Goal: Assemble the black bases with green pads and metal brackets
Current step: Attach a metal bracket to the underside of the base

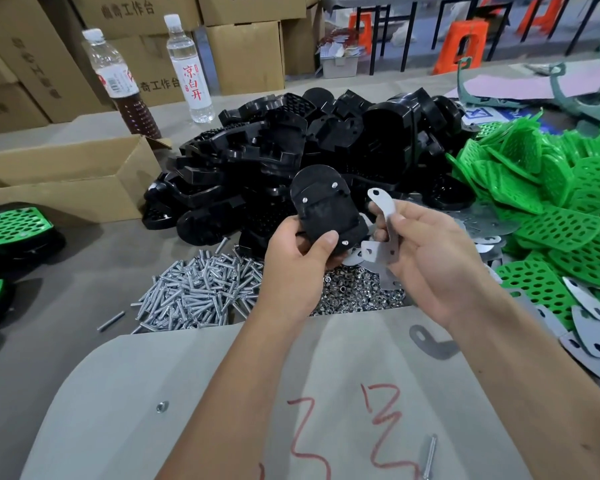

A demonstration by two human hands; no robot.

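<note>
We've got the left hand [297, 249] gripping a black base [324, 209], three bolt ends showing — right hand [426, 251] pinches a metal bracket [385, 221] just beside it, both above the bolt pile [201, 292].

workshop, probably factory | cartons [246, 53] | screw heap [201, 292] | part piles [326, 140]

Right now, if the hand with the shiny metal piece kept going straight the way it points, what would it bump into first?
Probably the black base held in the left hand. The right hand aims its metal bracket up-left toward it, though depth is hard to judge.
</note>
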